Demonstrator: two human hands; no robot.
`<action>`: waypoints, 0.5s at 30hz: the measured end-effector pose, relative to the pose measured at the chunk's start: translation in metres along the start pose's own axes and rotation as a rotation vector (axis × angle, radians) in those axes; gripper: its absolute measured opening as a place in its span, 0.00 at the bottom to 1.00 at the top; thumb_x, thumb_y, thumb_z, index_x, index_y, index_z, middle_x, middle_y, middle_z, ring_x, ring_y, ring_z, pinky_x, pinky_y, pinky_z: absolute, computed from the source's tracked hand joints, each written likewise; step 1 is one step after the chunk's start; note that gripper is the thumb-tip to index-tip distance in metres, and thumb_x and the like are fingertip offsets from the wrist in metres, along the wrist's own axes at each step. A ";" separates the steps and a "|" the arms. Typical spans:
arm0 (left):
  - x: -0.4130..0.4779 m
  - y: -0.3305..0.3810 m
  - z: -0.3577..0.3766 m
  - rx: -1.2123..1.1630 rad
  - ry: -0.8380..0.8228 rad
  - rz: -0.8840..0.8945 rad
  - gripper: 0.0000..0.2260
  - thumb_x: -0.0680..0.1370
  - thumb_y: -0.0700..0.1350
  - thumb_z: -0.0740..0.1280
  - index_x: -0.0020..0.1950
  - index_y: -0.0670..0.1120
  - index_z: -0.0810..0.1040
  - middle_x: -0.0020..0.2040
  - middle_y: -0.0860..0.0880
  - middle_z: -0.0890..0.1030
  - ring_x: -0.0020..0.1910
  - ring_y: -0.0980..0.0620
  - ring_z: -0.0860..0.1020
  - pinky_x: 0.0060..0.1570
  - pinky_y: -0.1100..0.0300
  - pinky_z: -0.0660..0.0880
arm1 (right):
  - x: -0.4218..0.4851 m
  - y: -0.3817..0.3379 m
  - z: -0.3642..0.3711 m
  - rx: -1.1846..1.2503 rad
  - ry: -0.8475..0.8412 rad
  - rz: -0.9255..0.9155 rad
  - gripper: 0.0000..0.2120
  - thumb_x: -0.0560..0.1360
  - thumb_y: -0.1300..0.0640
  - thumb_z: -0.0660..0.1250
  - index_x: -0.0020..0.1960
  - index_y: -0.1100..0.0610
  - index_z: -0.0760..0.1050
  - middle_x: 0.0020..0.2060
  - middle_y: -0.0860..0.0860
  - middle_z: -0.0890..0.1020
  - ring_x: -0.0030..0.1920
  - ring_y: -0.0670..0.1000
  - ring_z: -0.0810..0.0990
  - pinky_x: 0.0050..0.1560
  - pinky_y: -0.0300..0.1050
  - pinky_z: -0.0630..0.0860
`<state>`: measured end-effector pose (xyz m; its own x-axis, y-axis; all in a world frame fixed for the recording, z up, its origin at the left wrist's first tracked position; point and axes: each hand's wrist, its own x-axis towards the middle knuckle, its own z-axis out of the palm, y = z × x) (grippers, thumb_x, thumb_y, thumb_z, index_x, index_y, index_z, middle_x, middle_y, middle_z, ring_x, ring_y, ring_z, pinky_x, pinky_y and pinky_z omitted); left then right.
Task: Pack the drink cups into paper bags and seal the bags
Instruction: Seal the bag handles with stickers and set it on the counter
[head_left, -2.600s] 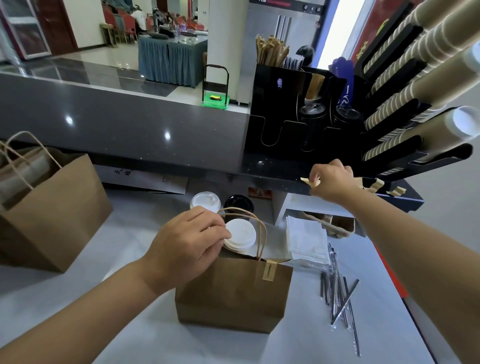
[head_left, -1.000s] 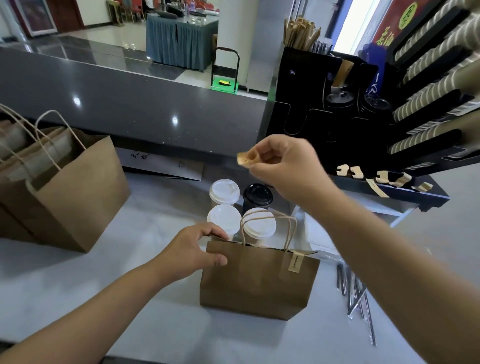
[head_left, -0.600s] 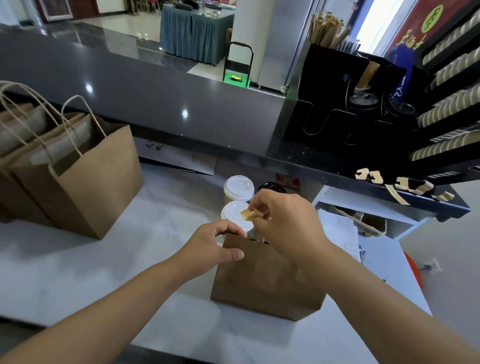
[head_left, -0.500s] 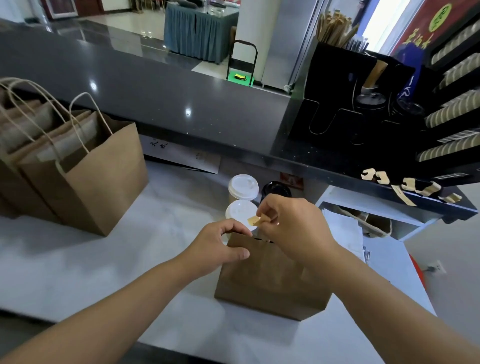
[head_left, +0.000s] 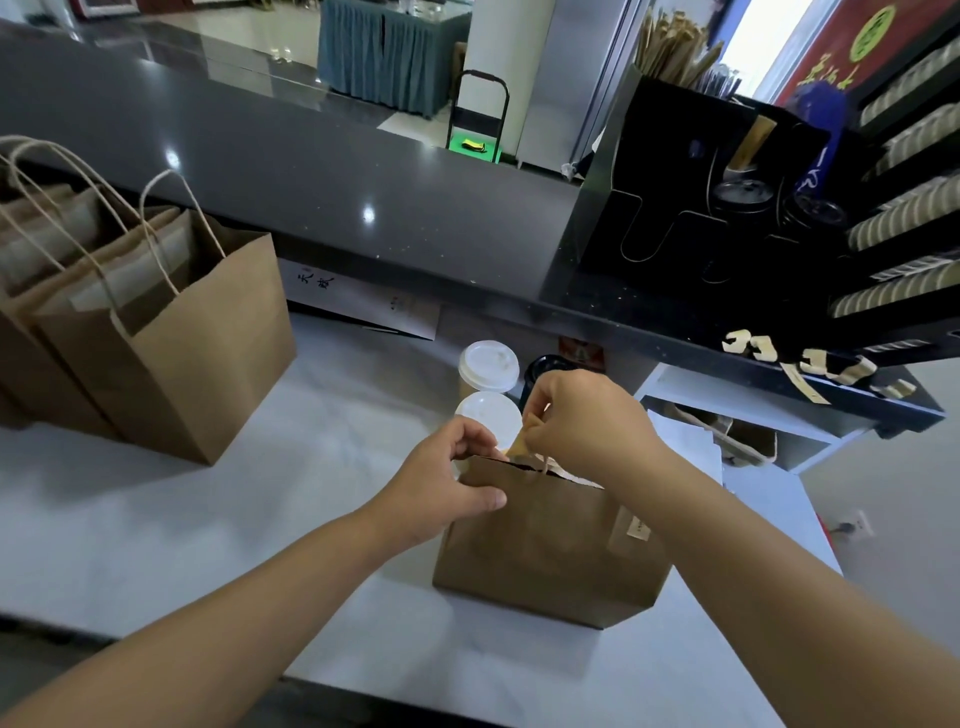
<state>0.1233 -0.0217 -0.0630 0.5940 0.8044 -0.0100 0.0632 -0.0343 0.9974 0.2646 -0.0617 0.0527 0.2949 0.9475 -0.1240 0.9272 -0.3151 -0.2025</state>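
Observation:
A small brown paper bag (head_left: 545, 551) stands on the white table (head_left: 260, 509) in front of me. My left hand (head_left: 441, 480) pinches the bag's top left edge shut. My right hand (head_left: 587, 421) holds a small tan sticker strip (head_left: 517, 447) at the bag's rim, beside the twine handle. One tan sticker (head_left: 631, 530) is stuck on the bag's right side. Behind the bag stand two white-lidded cups (head_left: 488, 366) and a black-lidded cup (head_left: 540, 366), partly hidden by my hands.
Several tall brown bags (head_left: 171, 338) with twine handles stand at the left. A dark counter (head_left: 337, 197) runs across the back, with a black cup-and-lid rack (head_left: 753, 208) at right. More tan stickers (head_left: 800, 364) cling to the counter's edge. White napkins (head_left: 691, 441) lie right of the bag.
My right hand came down from the counter edge with a sticker strip to the bag's top rim. My left hand moved from the handles to pinching the bag's top edge.

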 end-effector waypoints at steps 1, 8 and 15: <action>0.000 0.000 0.000 0.000 -0.002 0.002 0.20 0.65 0.36 0.76 0.50 0.53 0.73 0.47 0.54 0.80 0.46 0.67 0.76 0.41 0.74 0.72 | 0.002 -0.002 0.000 -0.002 -0.018 0.010 0.06 0.66 0.60 0.65 0.36 0.49 0.74 0.34 0.45 0.79 0.39 0.49 0.78 0.31 0.39 0.68; 0.001 0.001 -0.003 0.057 -0.010 0.036 0.18 0.64 0.38 0.76 0.47 0.54 0.74 0.47 0.55 0.78 0.47 0.66 0.75 0.44 0.76 0.70 | 0.005 -0.011 0.004 -0.064 -0.035 0.011 0.06 0.66 0.59 0.66 0.40 0.51 0.79 0.39 0.47 0.82 0.40 0.50 0.79 0.35 0.41 0.74; 0.002 0.004 -0.004 0.115 -0.062 0.079 0.18 0.66 0.37 0.76 0.49 0.56 0.77 0.51 0.55 0.77 0.50 0.64 0.75 0.48 0.76 0.69 | 0.004 -0.012 0.002 -0.064 -0.056 0.039 0.06 0.65 0.58 0.67 0.39 0.48 0.76 0.40 0.46 0.81 0.41 0.49 0.79 0.31 0.39 0.68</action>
<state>0.1214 -0.0175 -0.0586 0.6491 0.7583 0.0606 0.1035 -0.1669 0.9805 0.2539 -0.0542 0.0524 0.3194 0.9293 -0.1854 0.9285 -0.3460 -0.1345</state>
